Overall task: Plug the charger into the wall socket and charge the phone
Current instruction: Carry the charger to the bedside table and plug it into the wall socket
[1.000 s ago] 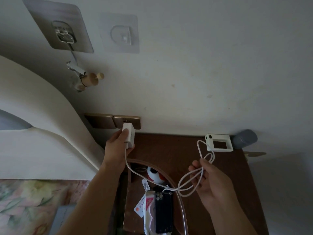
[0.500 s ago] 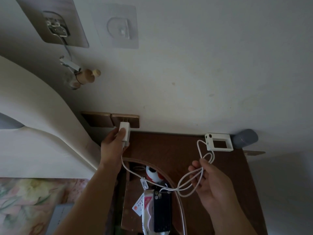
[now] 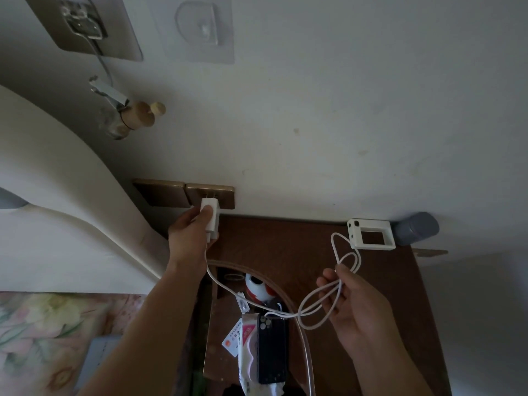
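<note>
The left hand [image 3: 191,232] grips the white charger [image 3: 210,217], thumb on its upper face and fingers wrapped beneath, and holds it at the brown wall socket [image 3: 210,195]. The two prongs reach the socket slots; how deep they sit cannot be told. A second brown plate [image 3: 160,192] adjoins the socket at its 9 o'clock side. The white cable [image 3: 225,290] leaves the charger base, runs toward 5 o'clock across the open shelf, and ends in loose loops held by the right hand [image 3: 350,310]. That hand is half closed, thumb and fingers pinching the loops, with one loop rising toward 12 o'clock above the fingertips. The dark phone [image 3: 272,348] lies back-up on the lower shelf at 6 o'clock of the charger, camera end toward the wall, resting partly on a white wipes pack [image 3: 248,358]. The cable's free end lies just above the phone's top edge; whether it is connected cannot be told. A red-and-white round object [image 3: 258,290] sits on the shelf between charger and phone. On the brown counter [image 3: 285,244], a white frame-shaped device [image 3: 371,234] stands against the wall at 3 o'clock of the socket, with a grey cylinder [image 3: 417,228] just beside it on the right.
</note>
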